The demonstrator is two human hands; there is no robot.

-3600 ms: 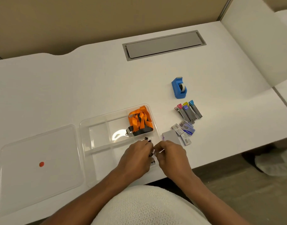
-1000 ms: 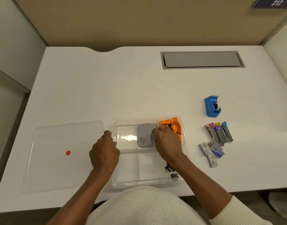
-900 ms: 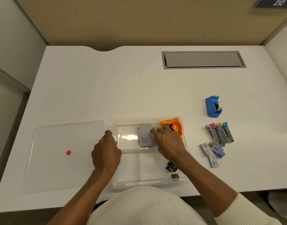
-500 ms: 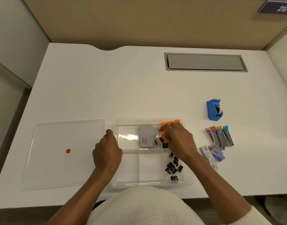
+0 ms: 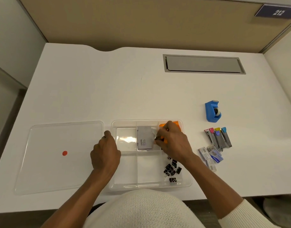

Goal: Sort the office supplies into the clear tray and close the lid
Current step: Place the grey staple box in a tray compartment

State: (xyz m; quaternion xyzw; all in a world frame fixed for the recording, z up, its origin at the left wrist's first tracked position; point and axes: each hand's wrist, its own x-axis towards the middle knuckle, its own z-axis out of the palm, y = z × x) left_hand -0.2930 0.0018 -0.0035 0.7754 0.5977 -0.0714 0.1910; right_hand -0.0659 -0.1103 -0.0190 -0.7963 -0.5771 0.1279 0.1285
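The clear divided tray (image 5: 125,185) sits at the desk's front edge. Its far middle compartment holds a grey card stack (image 5: 144,139). An orange lanyard (image 5: 177,125) fills the far right compartment, and several black binder clips (image 5: 172,169) lie in the near right one. My right hand (image 5: 173,143) is over the lanyard compartment, fingers pinched around the lanyard's dark clip end. My left hand (image 5: 106,153) rests curled on the tray's left rim. The clear lid (image 5: 59,155) with a red dot lies flat to the left.
On the white desk right of the tray are a blue tape dispenser (image 5: 213,111), several staplers with coloured tops (image 5: 218,138) and several staple boxes (image 5: 209,157). A grey cable hatch (image 5: 203,64) is set into the desk's far side. Partition walls surround the desk.
My right hand left the grey card stack in its compartment and shifted right onto the lanyard. My left hand stayed on the tray's rim. The binder clips came into view.
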